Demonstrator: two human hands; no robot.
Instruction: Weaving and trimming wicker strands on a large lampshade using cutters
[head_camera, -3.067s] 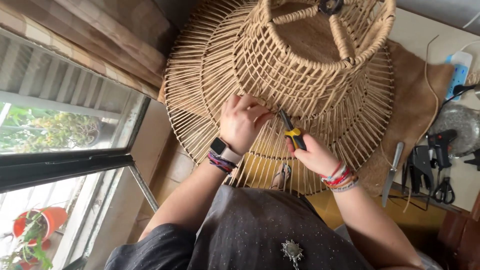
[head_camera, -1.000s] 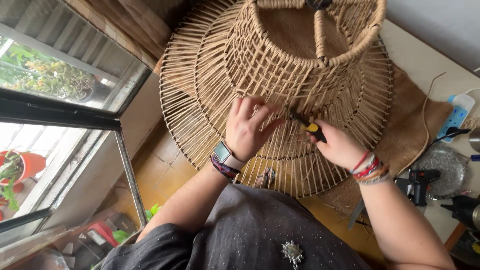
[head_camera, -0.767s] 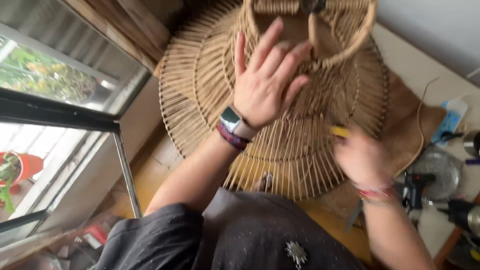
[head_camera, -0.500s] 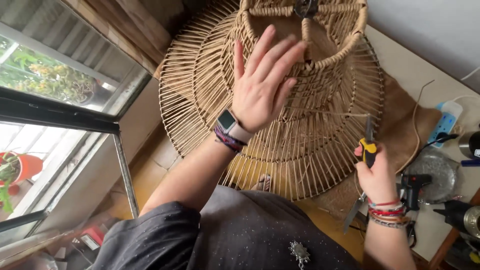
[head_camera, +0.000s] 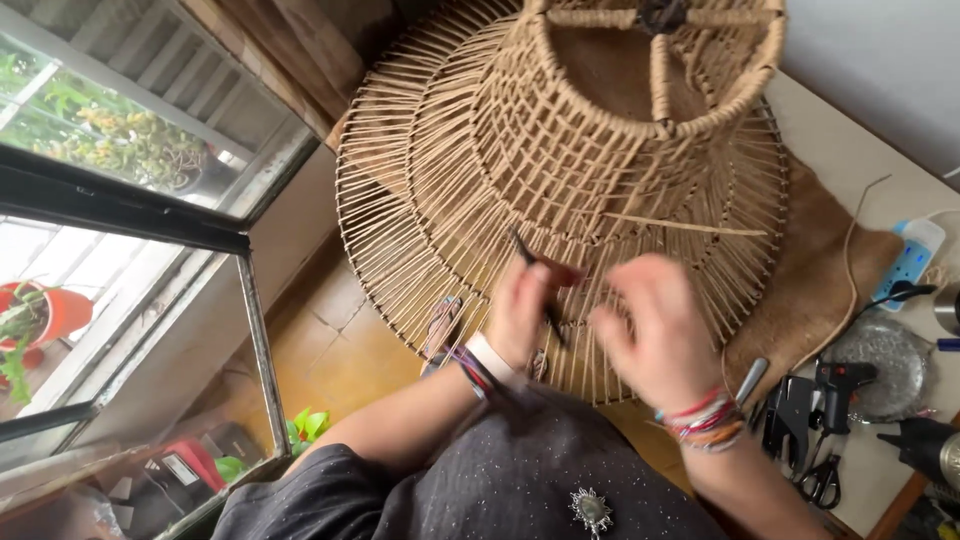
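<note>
A large woven rattan lampshade (head_camera: 560, 150) lies on its side on the table, its wide wire rim toward me. My left hand (head_camera: 522, 305), with a watch and bracelets on the wrist, is closed around a thin dark tool (head_camera: 532, 268) at the lower part of the rim. My right hand (head_camera: 652, 332), with coloured bracelets, is motion-blurred just to the right of it, close to the same spokes. Whether it holds anything is not clear. A loose straw strand (head_camera: 690, 226) sticks out sideways from the weave.
A brown burlap cloth (head_camera: 820, 280) lies under the shade. At the right are a black glue gun (head_camera: 835, 380), scissors (head_camera: 820, 480), a metal dish (head_camera: 885, 360) and a white power strip (head_camera: 915, 255). An open window (head_camera: 130, 230) is at the left.
My left hand came down off the shade's side to the lower rim and now grips a dark tool. My right hand moved left from the tools; the yellow-handled pliers are out of sight.
</note>
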